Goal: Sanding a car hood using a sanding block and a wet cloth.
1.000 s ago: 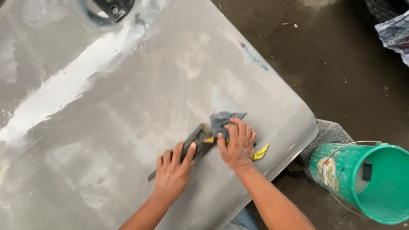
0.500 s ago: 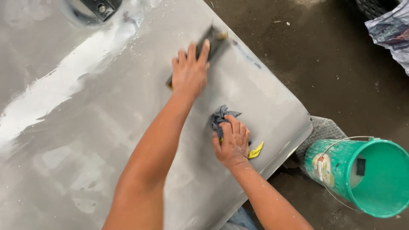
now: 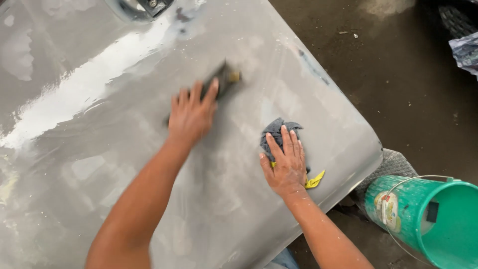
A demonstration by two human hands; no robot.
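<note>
A large grey car body panel (image 3: 99, 164), wet and glossy, fills most of the head view. My left hand (image 3: 191, 113) presses flat on a long dark sanding block (image 3: 221, 79) lying on the panel's middle; the block is blurred by motion. My right hand (image 3: 286, 162) rests with spread fingers on a grey and yellow rag (image 3: 276, 132) near the panel's right edge.
A green plastic bucket (image 3: 423, 219) with a wire handle stands on the dark concrete floor (image 3: 408, 89) at the lower right, beside a grey cloth (image 3: 393, 167). A dark fitting (image 3: 142, 7) sits at the panel's top edge.
My left hand first pushed the sanding block up and away across the panel, then drew it back toward me. My right hand stayed on the rag.
</note>
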